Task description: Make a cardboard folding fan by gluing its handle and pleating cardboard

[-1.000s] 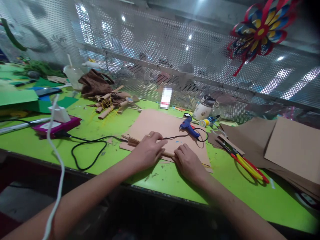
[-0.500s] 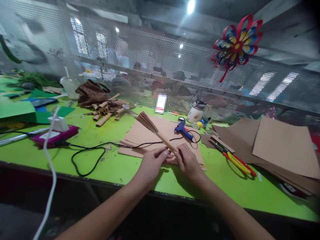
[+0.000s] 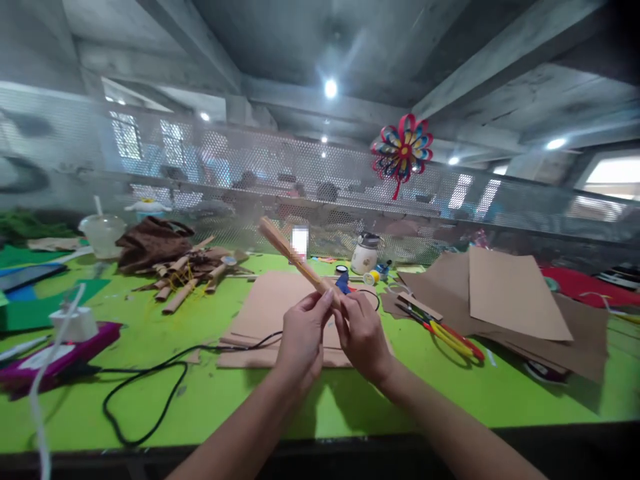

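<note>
A rolled brown paper stick (image 3: 295, 257) is held up over the table, slanting to the upper left; its far half, which showed fine fringed strips earlier, is now blurred. My left hand (image 3: 303, 337) pinches its lower part, with the thumb on top. Close beside it, my right hand (image 3: 364, 333) grips the near end between thumb and fingers. Beneath both hands lie flat brown paper sheets (image 3: 273, 293). Behind my right hand is a blue glue gun (image 3: 343, 283), partly hidden.
Scissors with red and yellow handles (image 3: 453, 340) lie right, by stacked brown paper (image 3: 515, 293). A black cord (image 3: 165, 365) loops at left near a purple power strip (image 3: 63, 357). Several paper rolls (image 3: 181, 297) lie back left. A bottle (image 3: 366, 255) stands at the back.
The view has tilted up. Both hands have lifted the paper stick higher off the sheets and turned it, so its fringed end no longer fans out visibly.
</note>
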The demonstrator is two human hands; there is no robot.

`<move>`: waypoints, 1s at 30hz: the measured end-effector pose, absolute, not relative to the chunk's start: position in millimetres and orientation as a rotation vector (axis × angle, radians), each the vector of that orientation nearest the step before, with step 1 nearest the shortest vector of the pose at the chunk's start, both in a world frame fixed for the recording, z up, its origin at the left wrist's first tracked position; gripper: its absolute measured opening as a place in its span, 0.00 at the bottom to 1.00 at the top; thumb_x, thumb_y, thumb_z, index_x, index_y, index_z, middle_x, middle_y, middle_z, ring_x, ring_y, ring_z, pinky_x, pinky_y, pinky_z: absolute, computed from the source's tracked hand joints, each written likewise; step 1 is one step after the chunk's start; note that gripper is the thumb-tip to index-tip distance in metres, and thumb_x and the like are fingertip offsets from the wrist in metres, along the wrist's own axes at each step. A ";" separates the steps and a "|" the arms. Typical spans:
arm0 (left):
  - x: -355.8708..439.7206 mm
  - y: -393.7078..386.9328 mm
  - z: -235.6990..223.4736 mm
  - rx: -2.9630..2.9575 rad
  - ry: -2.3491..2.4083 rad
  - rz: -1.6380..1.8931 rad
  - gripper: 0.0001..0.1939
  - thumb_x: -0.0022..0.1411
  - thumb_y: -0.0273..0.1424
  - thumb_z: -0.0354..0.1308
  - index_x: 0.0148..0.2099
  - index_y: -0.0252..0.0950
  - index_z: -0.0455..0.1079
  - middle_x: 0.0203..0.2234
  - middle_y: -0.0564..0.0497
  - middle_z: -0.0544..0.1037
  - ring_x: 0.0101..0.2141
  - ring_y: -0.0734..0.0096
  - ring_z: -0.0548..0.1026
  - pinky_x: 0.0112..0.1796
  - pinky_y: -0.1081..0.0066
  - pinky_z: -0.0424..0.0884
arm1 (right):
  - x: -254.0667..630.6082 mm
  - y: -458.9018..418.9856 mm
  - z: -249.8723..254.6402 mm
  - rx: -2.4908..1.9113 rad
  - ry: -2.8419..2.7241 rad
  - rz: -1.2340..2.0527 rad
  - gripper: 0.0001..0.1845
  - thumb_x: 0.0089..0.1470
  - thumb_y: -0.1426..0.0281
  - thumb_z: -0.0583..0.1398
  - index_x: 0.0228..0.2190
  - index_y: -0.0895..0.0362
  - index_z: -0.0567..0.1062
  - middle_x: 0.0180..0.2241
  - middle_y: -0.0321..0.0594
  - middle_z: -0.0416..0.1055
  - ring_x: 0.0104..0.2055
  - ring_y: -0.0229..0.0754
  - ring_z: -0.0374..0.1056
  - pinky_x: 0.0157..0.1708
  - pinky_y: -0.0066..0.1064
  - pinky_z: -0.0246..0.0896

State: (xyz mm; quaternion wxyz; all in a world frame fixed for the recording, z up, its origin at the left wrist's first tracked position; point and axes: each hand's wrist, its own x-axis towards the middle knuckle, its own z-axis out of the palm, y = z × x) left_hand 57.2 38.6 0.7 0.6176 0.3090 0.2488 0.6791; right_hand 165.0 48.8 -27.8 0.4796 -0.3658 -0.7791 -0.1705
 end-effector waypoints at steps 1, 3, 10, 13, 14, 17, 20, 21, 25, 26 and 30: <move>56.6 42.3 4.3 0.709 0.558 1.560 0.13 0.45 0.29 0.69 0.34 0.28 0.76 0.29 0.46 0.79 0.29 0.73 0.75 0.36 0.75 0.71 | 163.1 51.7 -24.7 -0.881 -1.877 -0.428 0.07 0.60 0.75 0.51 0.39 0.61 0.67 0.35 0.48 0.65 0.38 0.47 0.62 0.38 0.39 0.63; 53.9 50.0 10.2 0.723 0.539 1.536 0.13 0.45 0.28 0.69 0.35 0.28 0.76 0.30 0.46 0.79 0.31 0.72 0.76 0.36 0.75 0.72 | 160.0 56.7 -19.4 -0.865 -1.841 -0.441 0.07 0.60 0.75 0.51 0.40 0.60 0.68 0.35 0.48 0.65 0.39 0.47 0.62 0.38 0.39 0.64; 36.0 75.2 18.0 0.861 0.481 1.339 0.11 0.51 0.27 0.66 0.39 0.28 0.76 0.37 0.43 0.79 0.40 0.67 0.76 0.45 0.72 0.70 | 158.9 71.9 -14.3 -0.885 -1.851 -0.406 0.09 0.60 0.75 0.51 0.42 0.59 0.67 0.38 0.49 0.67 0.42 0.48 0.64 0.41 0.41 0.65; 30.4 85.3 14.0 0.889 0.481 1.291 0.11 0.51 0.27 0.66 0.39 0.29 0.76 0.37 0.42 0.79 0.42 0.66 0.76 0.47 0.71 0.69 | 158.5 81.2 -21.1 -0.877 -1.868 -0.424 0.10 0.59 0.75 0.52 0.43 0.58 0.67 0.37 0.48 0.68 0.41 0.48 0.64 0.39 0.41 0.65; 29.0 88.8 11.7 0.894 0.486 1.290 0.12 0.51 0.28 0.66 0.39 0.29 0.76 0.37 0.42 0.79 0.41 0.65 0.76 0.47 0.71 0.69 | 157.9 84.2 -24.3 -0.872 -1.875 -0.424 0.10 0.59 0.75 0.52 0.43 0.59 0.67 0.37 0.48 0.68 0.41 0.48 0.64 0.38 0.40 0.65; 25.9 97.5 2.6 0.892 0.519 1.299 0.13 0.51 0.30 0.66 0.39 0.29 0.76 0.36 0.43 0.80 0.40 0.65 0.76 0.46 0.70 0.70 | 155.5 91.2 -34.8 -0.849 -1.895 -0.397 0.12 0.58 0.76 0.53 0.45 0.60 0.66 0.37 0.49 0.68 0.40 0.49 0.64 0.37 0.40 0.65; 24.0 102.0 -7.1 0.864 0.565 1.287 0.14 0.50 0.31 0.67 0.38 0.29 0.76 0.35 0.42 0.80 0.38 0.65 0.77 0.44 0.70 0.70 | 155.2 94.0 -44.5 -0.843 -1.924 -0.348 0.14 0.58 0.76 0.54 0.47 0.62 0.66 0.38 0.50 0.68 0.41 0.50 0.64 0.38 0.41 0.65; 23.6 102.4 -10.0 0.853 0.580 1.277 0.14 0.49 0.31 0.68 0.38 0.28 0.76 0.35 0.42 0.80 0.37 0.65 0.77 0.43 0.70 0.70 | 155.9 94.2 -47.4 -0.841 -1.932 -0.335 0.15 0.57 0.76 0.54 0.47 0.62 0.66 0.38 0.51 0.68 0.41 0.50 0.64 0.38 0.42 0.66; 23.9 100.3 -18.2 0.821 0.615 1.247 0.15 0.49 0.31 0.68 0.38 0.27 0.76 0.33 0.41 0.80 0.36 0.65 0.77 0.40 0.71 0.71 | 159.9 93.0 -57.2 -0.836 -1.939 -0.279 0.16 0.57 0.76 0.55 0.48 0.61 0.66 0.38 0.50 0.67 0.41 0.49 0.65 0.38 0.41 0.67; 24.3 99.5 -19.4 0.814 0.616 1.247 0.15 0.49 0.31 0.68 0.39 0.27 0.75 0.33 0.41 0.80 0.37 0.64 0.77 0.40 0.71 0.71 | 160.4 92.2 -58.7 -0.835 -1.933 -0.259 0.16 0.57 0.76 0.55 0.48 0.60 0.66 0.38 0.50 0.67 0.41 0.49 0.65 0.39 0.41 0.67; 25.8 97.1 -21.6 0.779 0.637 1.286 0.16 0.48 0.30 0.68 0.41 0.29 0.75 0.35 0.43 0.80 0.38 0.64 0.77 0.40 0.70 0.71 | 159.2 87.1 -59.9 -0.820 -1.892 -0.147 0.17 0.58 0.76 0.55 0.49 0.58 0.65 0.39 0.48 0.68 0.42 0.48 0.66 0.40 0.41 0.67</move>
